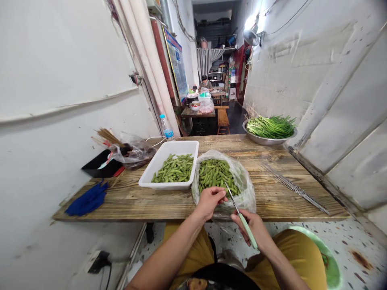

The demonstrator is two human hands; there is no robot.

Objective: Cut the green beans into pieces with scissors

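At the bottom of the frame are my yellow trousers (308, 257), with a green basin (334, 262) beside them at lower right. Just above, right of centre, my right grip (253, 228) grasps the scissors (244, 224) by the handle, blades pointing up and left. My left grip (212, 201) is beside the blade tips, thumb and finger close together; I cannot tell whether anything is pinched between them. Both are by the near side of the bag (247, 195), open at mid-frame on the desk (169, 203), with green pods (215, 173) inside. Just left is the white tub (166, 185), also holding pods. Skewers (298, 188) lie at right. Farther back stand the bottle (167, 129), left of centre, and the bowl (269, 141) of greens (269, 127), right. Beyond, at upper centre, is a person (206, 84).
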